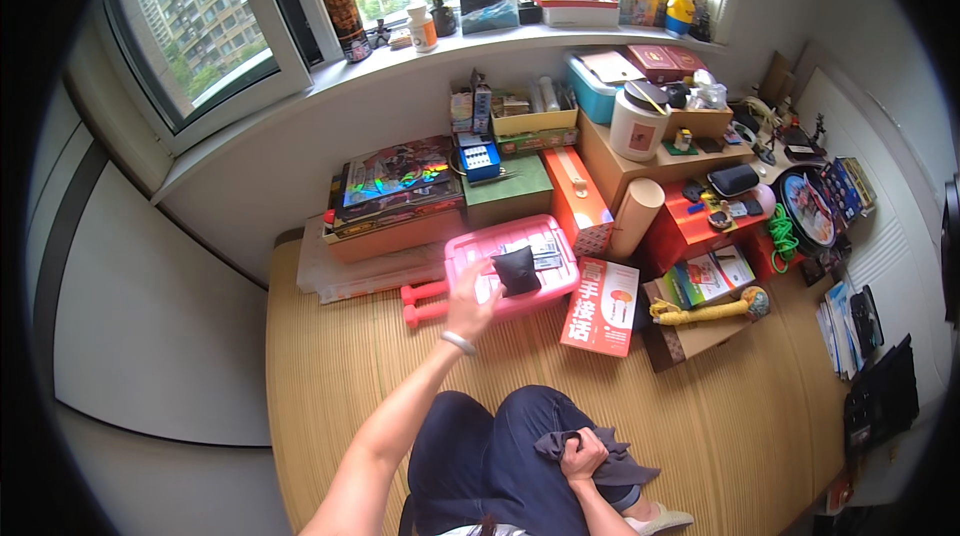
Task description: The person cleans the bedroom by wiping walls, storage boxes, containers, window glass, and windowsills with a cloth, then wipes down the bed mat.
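Observation:
My left hand (474, 305), with a pale bracelet on its wrist, reaches over the left front part of a pink lidded plastic box (457, 245). Its fingers are at the left edge of a small black cushion (517, 270) on the lid; whether they grip it, I cannot tell. Under and behind the cushion lies a packet with printing (546, 251). A pink dumbbell (424, 301) lies at the left of the box. Over my knee, my right hand (583, 455) is closed on a crumpled dark grey cloth (626, 465).
A red book (602, 307) leans right of the pink box. Behind stand an orange box (576, 195), a green box (508, 191) and stacked flat boxes (397, 183). A cardboard box (697, 341) bears a yellow-handled object (709, 311). The window sill (480, 45) holds bottles and boxes.

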`<control>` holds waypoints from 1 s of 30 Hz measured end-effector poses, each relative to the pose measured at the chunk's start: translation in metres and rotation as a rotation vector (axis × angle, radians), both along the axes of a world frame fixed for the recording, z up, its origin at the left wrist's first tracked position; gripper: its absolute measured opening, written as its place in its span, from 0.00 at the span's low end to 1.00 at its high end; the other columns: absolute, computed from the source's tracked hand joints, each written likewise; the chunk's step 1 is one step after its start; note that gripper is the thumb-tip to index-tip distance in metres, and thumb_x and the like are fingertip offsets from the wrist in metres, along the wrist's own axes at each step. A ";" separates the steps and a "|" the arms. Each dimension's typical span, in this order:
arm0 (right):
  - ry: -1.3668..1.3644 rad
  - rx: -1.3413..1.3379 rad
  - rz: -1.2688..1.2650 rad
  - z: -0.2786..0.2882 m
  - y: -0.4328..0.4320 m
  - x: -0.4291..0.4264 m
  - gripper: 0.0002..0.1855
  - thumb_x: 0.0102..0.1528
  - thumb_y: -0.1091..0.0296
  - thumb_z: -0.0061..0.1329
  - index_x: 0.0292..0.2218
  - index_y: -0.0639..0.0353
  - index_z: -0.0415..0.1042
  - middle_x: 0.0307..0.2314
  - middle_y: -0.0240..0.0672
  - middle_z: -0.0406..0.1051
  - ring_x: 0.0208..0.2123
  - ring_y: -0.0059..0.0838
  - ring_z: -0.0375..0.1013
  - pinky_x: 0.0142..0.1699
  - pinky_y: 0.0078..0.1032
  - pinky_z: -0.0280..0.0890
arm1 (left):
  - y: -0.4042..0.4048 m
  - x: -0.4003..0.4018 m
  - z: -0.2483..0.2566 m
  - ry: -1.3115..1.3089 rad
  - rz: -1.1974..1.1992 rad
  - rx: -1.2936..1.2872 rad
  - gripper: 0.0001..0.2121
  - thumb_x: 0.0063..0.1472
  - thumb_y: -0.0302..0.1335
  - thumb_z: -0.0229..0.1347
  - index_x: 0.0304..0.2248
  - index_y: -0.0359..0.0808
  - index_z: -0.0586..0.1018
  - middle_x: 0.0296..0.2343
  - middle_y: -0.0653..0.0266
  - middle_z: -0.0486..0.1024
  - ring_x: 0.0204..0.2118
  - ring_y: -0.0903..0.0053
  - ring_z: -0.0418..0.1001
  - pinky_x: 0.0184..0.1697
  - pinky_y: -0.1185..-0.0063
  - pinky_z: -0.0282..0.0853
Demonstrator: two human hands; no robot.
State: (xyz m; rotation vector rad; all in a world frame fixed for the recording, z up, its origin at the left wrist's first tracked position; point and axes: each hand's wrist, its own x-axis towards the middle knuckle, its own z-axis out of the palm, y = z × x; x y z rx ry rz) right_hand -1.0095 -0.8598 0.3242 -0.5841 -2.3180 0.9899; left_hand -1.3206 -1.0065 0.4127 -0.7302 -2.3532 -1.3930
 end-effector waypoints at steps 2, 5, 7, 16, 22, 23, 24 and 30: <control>-0.011 0.011 -0.001 0.000 0.001 0.000 0.13 0.47 0.61 0.41 0.17 0.60 0.64 0.16 0.41 0.64 0.19 0.48 0.66 0.25 0.38 0.59 | -0.017 -0.031 0.002 -0.158 0.233 0.217 0.20 0.54 0.27 0.60 0.47 0.33 0.73 0.41 0.57 0.72 0.44 0.70 0.71 0.47 0.74 0.69; 0.018 -0.005 0.023 0.001 -0.007 -0.006 0.15 0.47 0.60 0.41 0.17 0.60 0.62 0.15 0.41 0.63 0.19 0.48 0.65 0.25 0.38 0.58 | -0.091 -0.115 -0.014 -0.564 0.524 0.686 0.32 0.54 0.34 0.64 0.52 0.26 0.64 0.44 0.55 0.71 0.46 0.71 0.71 0.49 0.77 0.69; -0.016 0.013 0.001 -0.004 -0.001 -0.003 0.15 0.47 0.59 0.41 0.16 0.60 0.62 0.15 0.41 0.63 0.19 0.48 0.65 0.25 0.38 0.57 | -0.102 -0.155 -0.013 -0.762 0.543 0.919 0.39 0.51 0.35 0.66 0.52 0.19 0.59 0.51 0.43 0.62 0.52 0.59 0.66 0.53 0.73 0.68; -0.040 0.010 0.002 0.003 0.003 -0.003 0.11 0.45 0.64 0.40 0.18 0.62 0.63 0.16 0.43 0.64 0.19 0.49 0.65 0.25 0.37 0.57 | -0.110 -0.240 -0.015 -1.166 0.561 1.216 0.22 0.49 0.42 0.67 0.40 0.42 0.75 0.38 0.70 0.75 0.39 0.75 0.71 0.37 0.75 0.70; -0.037 0.002 0.006 -0.002 0.001 -0.005 0.11 0.45 0.64 0.40 0.18 0.61 0.64 0.16 0.43 0.64 0.19 0.49 0.66 0.25 0.37 0.59 | -0.129 -0.249 -0.029 -0.977 0.481 1.209 0.14 0.50 0.35 0.65 0.36 0.43 0.77 0.32 0.71 0.77 0.35 0.77 0.75 0.40 0.74 0.72; -0.026 -0.002 0.024 -0.002 0.001 -0.006 0.11 0.44 0.64 0.40 0.18 0.61 0.64 0.16 0.43 0.64 0.19 0.49 0.65 0.25 0.37 0.59 | -0.139 -0.249 -0.032 -0.881 0.405 1.242 0.14 0.51 0.33 0.64 0.37 0.41 0.77 0.34 0.68 0.77 0.38 0.74 0.75 0.44 0.71 0.72; -0.030 0.003 0.025 -0.003 0.002 -0.005 0.11 0.44 0.64 0.40 0.18 0.62 0.64 0.16 0.43 0.64 0.19 0.48 0.65 0.25 0.37 0.59 | -0.134 -0.244 -0.035 -0.868 0.376 1.318 0.15 0.51 0.29 0.64 0.39 0.39 0.76 0.36 0.65 0.76 0.40 0.71 0.74 0.48 0.68 0.71; -0.012 0.001 -0.011 -0.005 0.004 -0.009 0.12 0.44 0.63 0.40 0.17 0.61 0.63 0.15 0.42 0.62 0.18 0.48 0.64 0.24 0.37 0.57 | -0.118 -0.200 -0.030 -0.699 0.342 1.360 0.15 0.50 0.26 0.64 0.38 0.37 0.76 0.35 0.64 0.77 0.39 0.70 0.76 0.45 0.68 0.72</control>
